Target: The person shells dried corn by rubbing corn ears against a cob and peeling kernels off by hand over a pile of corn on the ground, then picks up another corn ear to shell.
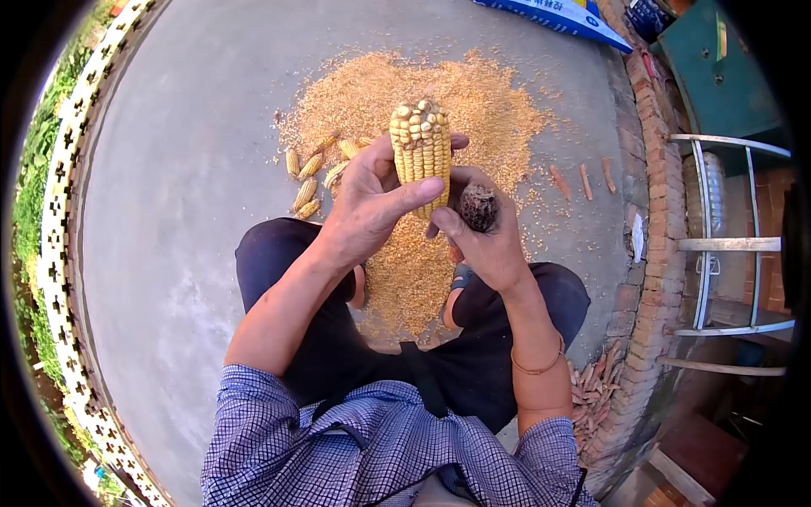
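Note:
A yellow ear of corn [422,156], its kernels still on, stands nearly upright between my hands. My left hand [372,198] is wrapped round it, with the thumb across its lower front. In my right hand [488,241] is a dark, rough cob [478,208], its end facing up, and the fingertips of that hand are beside the lower end of the corn. Beneath both hands a wide pile of loose kernels [498,110] spreads over the ground and reaches down between my feet.
Several small ears of corn [306,193] lie left of the pile. Bare reddish cobs [585,181] lie to the right, more in a heap [596,389] by the brick edging [663,253]. A metal ladder-like frame [735,245] stands at the right; a blue sack [557,24] lies at the top.

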Available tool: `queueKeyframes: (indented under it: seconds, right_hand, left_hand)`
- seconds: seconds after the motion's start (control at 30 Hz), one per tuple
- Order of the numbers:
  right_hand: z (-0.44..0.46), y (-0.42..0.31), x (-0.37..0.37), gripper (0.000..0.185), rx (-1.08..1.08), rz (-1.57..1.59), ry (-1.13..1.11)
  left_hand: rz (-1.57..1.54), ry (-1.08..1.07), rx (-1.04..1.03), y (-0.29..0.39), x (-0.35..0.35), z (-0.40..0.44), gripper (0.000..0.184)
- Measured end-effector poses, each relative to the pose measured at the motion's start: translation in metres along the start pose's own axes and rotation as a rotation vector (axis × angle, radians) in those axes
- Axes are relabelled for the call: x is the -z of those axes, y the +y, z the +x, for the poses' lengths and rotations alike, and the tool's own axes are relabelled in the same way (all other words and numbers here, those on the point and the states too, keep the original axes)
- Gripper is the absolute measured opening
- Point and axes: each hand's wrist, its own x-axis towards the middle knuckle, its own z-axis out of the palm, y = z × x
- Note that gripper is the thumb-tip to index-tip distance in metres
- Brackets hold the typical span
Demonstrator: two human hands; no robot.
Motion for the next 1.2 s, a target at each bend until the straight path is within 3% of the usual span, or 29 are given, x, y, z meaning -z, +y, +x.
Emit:
queueKeyframes:
  seconds: [0.17, 0.4, 0.6, 0.7, 0.73, 0.97, 1.07, 1.2]
  right_hand:
    - [0.001, 0.004, 0.003, 0.042, 0.007, -0.055, -0.041]
    - [-0.001, -0.001, -0.001, 0.043, 0.028, -0.187, -0.044]
    - [0.000, -0.005, -0.008, 0.044, 0.027, -0.109, -0.156]
    - [-0.001, -0.003, -0.009, 0.044, -0.012, -0.098, -0.176]
    - [-0.001, -0.003, -0.009, 0.044, -0.040, -0.105, -0.185]
    - [-0.005, -0.003, -0.012, 0.046, -0.095, 0.070, -0.273]
    - [-0.005, -0.005, -0.013, 0.047, -0.157, 0.055, -0.334]
    - [-0.006, 0.000, -0.013, 0.046, -0.054, -0.075, -0.322]
  left_hand:
    - [0.127, -0.041, 0.029, -0.001, 0.003, 0.000, 0.062]
    - [-0.073, 0.075, -0.198, 0.009, 0.004, 0.011, 0.052]
    - [-0.229, -0.046, -0.144, 0.017, 0.015, 0.015, 0.048]
    - [-0.066, -0.044, -0.132, 0.016, 0.018, 0.011, 0.041]
    - [-0.133, -0.001, -0.116, 0.016, 0.015, 0.010, 0.034]
    - [-0.180, -0.055, -0.086, 0.015, 0.014, 0.009, 0.029]
    - [-0.172, -0.045, -0.064, 0.014, 0.010, 0.007, 0.030]
    - [-0.177, -0.037, -0.069, 0.010, 0.011, 0.007, 0.030]
